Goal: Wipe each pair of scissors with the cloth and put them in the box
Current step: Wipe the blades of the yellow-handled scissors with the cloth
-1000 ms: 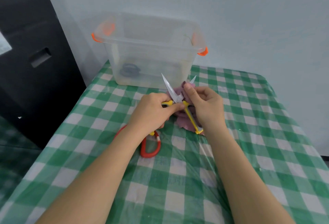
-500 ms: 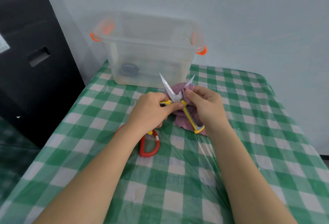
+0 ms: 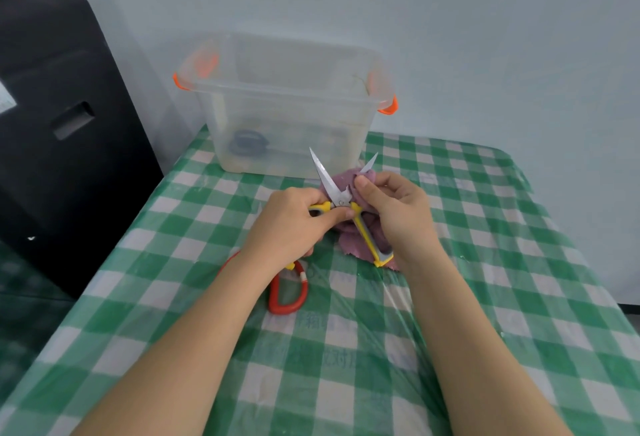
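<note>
left hand grips yellow-handled steel scissors, blades spread | right hand fingers pinch purple cloth on one blade

Yellow-handled scissors are held spread open, blades aimed toward 11 and 1 o'clock, the right blade wrapped in a crumpled purple cloth. At 7 o'clock lie red-handled scissors; at 12 stands a clear box with orange latches, a dark-handled pair inside.
</note>
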